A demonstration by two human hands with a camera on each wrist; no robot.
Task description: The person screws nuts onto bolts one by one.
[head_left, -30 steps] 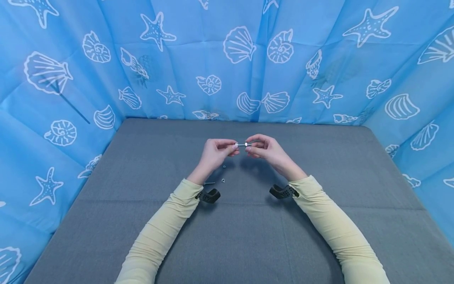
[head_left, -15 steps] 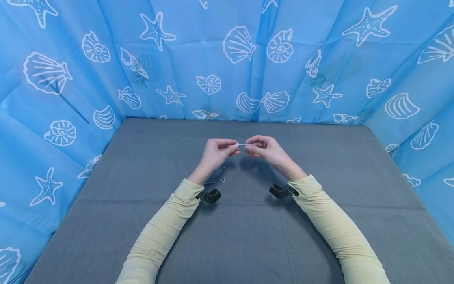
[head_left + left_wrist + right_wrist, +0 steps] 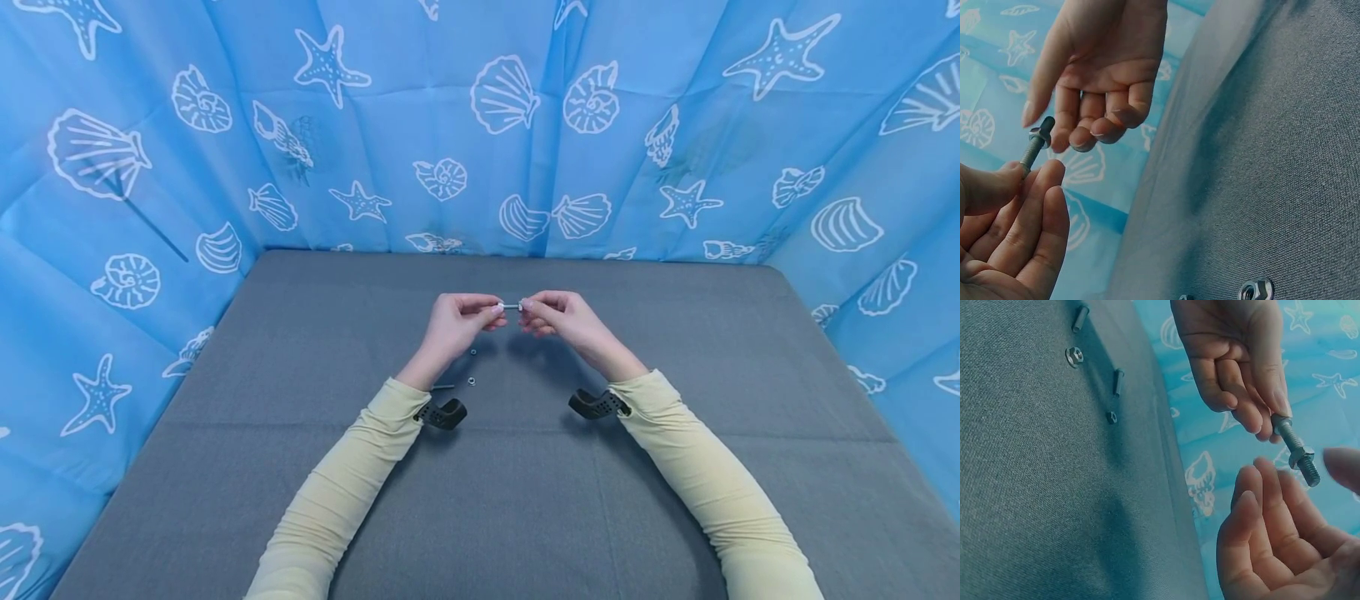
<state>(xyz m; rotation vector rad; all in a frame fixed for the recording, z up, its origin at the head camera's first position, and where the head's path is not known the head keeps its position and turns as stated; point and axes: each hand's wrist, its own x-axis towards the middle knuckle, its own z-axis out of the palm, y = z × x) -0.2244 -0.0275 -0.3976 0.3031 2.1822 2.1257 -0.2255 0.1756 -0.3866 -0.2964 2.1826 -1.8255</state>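
My left hand (image 3: 455,321) pinches the head end of a metal bolt (image 3: 1290,433) between thumb and fingers, holding it sideways above the table. A hex nut (image 3: 1301,457) sits threaded on the shank, with a short length of thread showing past it. My right hand (image 3: 573,321) is at the nut end. In the right wrist view its thumb (image 3: 1342,469) and fingers stand apart on either side of the nut, with a gap between. The left wrist view also shows the right fingers loosely bent beside the bolt's free end.
On the grey table (image 3: 675,500), near the left wrist, lie another bolt (image 3: 444,387), a flanged nut (image 3: 1074,356) and a smaller nut (image 3: 1112,417). A second loose bolt (image 3: 1119,381) shows in the right wrist view. A blue shell-print curtain (image 3: 420,125) surrounds the table.
My right thumb and fingertips have shifted over the nut, covering it half a second ago; the nut's edge shows again now. My left hand and the bolt stay in place.
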